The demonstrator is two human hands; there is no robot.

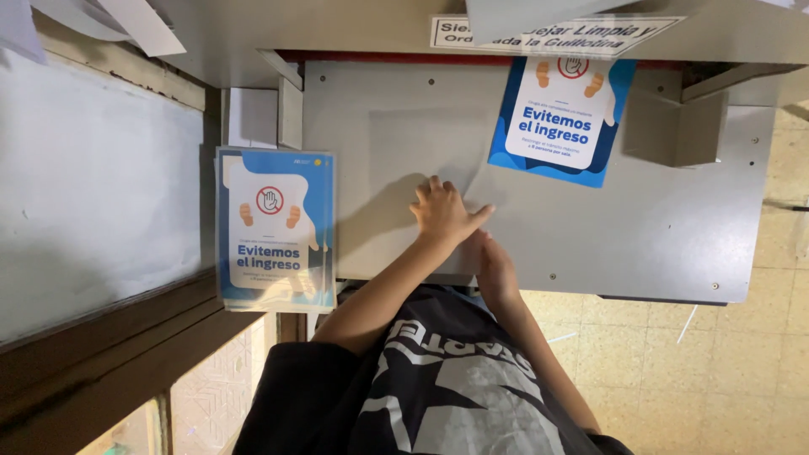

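On the grey metal table [640, 219] of the paper cutter, the left hand [444, 211] lies flat, fingers spread and open, palm pressed to the bare steel with nothing in its grip. The right hand [495, 271] sits just behind it at the table's near edge, fingers curled down over the lip; whether it grips anything there, I cannot tell. Up at the back, one blue-and-white poster [562, 118] lies tilted, its top tucked under the cutter's head, well apart from both hands. Over on the left, a stack of posters [275, 229] of the same kind rests on a side ledge, edges a bit uneven. By the look of it, one sheet is in place at the blade and the pile waits. The table is smooth, matt, dotted with screws; the posters are glossy rectangles; the floor [725, 354] is pale speckled tile.
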